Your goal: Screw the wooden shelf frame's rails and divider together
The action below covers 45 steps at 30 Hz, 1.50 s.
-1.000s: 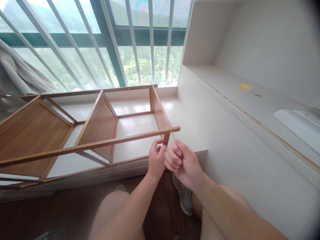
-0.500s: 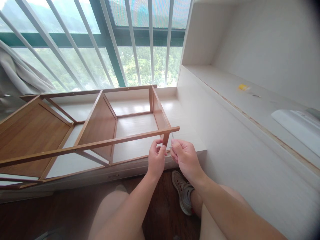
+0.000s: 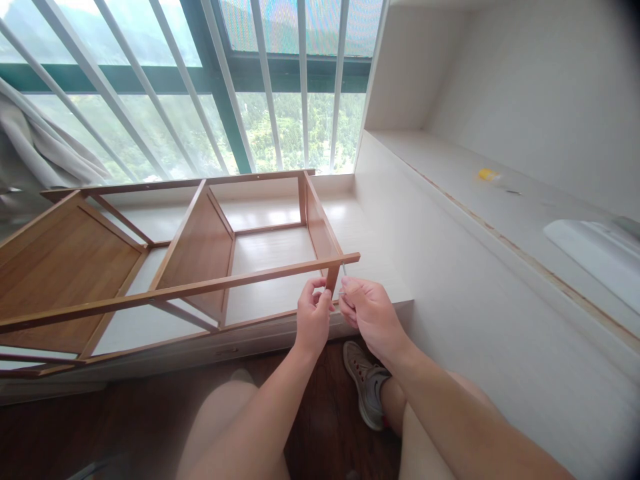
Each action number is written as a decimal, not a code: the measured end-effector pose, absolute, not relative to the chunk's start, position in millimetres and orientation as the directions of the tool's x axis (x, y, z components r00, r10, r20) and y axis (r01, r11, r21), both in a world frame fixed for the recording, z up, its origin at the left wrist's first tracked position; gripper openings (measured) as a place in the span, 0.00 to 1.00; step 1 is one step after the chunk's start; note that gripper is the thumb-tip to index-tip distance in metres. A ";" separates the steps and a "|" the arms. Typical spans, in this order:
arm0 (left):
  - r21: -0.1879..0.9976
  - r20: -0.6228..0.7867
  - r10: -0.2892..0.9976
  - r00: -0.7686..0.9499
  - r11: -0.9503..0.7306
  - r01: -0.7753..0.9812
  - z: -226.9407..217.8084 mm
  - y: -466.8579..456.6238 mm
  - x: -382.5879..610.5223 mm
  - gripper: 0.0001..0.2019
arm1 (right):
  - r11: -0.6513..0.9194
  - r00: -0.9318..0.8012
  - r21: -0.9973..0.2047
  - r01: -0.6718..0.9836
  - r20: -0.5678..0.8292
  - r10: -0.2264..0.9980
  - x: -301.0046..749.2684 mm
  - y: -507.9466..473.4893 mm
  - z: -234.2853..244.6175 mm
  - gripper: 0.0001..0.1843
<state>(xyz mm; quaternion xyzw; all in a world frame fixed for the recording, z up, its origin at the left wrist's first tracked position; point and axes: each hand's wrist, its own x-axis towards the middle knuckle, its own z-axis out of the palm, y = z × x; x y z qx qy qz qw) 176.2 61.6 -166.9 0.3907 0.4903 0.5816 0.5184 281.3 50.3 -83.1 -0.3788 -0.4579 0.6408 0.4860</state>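
Observation:
A brown wooden shelf frame (image 3: 270, 272) lies on its side on the white window ledge, its panels standing upright. At its right end, my left hand (image 3: 313, 317) has its fingers curled against a short wooden rail (image 3: 332, 277), just below the long front bar. The fingertips are partly hidden. My right hand (image 3: 373, 310) is closed on a thin metal rod that looks like a hex key (image 3: 345, 269). One end of it points up at the shelf's end, close to the rail; the rest is mostly covered by my fingers.
On the raised white surface (image 3: 450, 175) at right lie a small yellow-topped item (image 3: 488, 175), a thin metal piece (image 3: 513, 192) and a white object (image 3: 595, 250). A barred window (image 3: 280, 127) is behind the ledge. My shoe (image 3: 364, 383) stands on the dark floor.
My right hand has turned very slightly around the metal rod, and its small protruding end shows less. My left hand and the shelf frame stay in place.

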 end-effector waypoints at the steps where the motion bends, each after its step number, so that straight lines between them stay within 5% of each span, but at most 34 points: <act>1: 0.975 -0.059 0.986 -0.157 0.023 -0.222 -166.1 61.2 176.2 0.13 | -0.205 -0.304 -0.891 -0.404 -0.080 0.949 280.5 48.8 -80.9 0.24; 6: 0.978 -0.035 0.986 -0.160 0.000 -0.211 -159.9 59.0 175.7 0.14 | -0.512 -0.521 -0.304 -0.803 -0.055 0.852 279.5 39.8 -72.0 0.20; 10: 0.979 -0.029 0.986 -0.165 -0.006 -0.205 -158.0 59.0 175.6 0.15 | -0.557 -0.560 -0.112 -0.823 -0.008 0.828 280.7 38.7 -72.8 0.19; 13: 0.978 -0.035 0.986 -0.165 0.000 -0.209 -158.8 59.4 176.1 0.14 | -0.547 -0.558 -0.206 -0.811 -0.008 0.830 280.2 40.0 -74.4 0.20; 16: 0.978 -0.050 0.985 -0.162 0.016 -0.206 -161.0 59.7 176.4 0.13 | -0.446 -0.492 -0.479 -0.756 -0.033 0.870 277.7 40.0 -76.4 0.21; 19: 0.976 -0.048 0.985 -0.163 0.012 -0.218 -164.1 60.7 176.5 0.13 | -0.271 -0.353 -0.755 -0.598 -0.056 0.934 275.0 39.8 -80.8 0.23; 23: 0.974 -0.036 0.986 -0.162 -0.002 -0.226 -167.8 62.4 176.2 0.13 | -0.127 -0.222 -0.918 -0.375 -0.044 0.974 275.2 43.6 -88.7 0.26; 45: 0.972 -0.038 0.988 -0.153 0.001 -0.236 -168.1 62.1 177.1 0.14 | 0.102 -0.251 -0.974 0.204 0.049 0.967 291.4 56.5 -72.9 0.25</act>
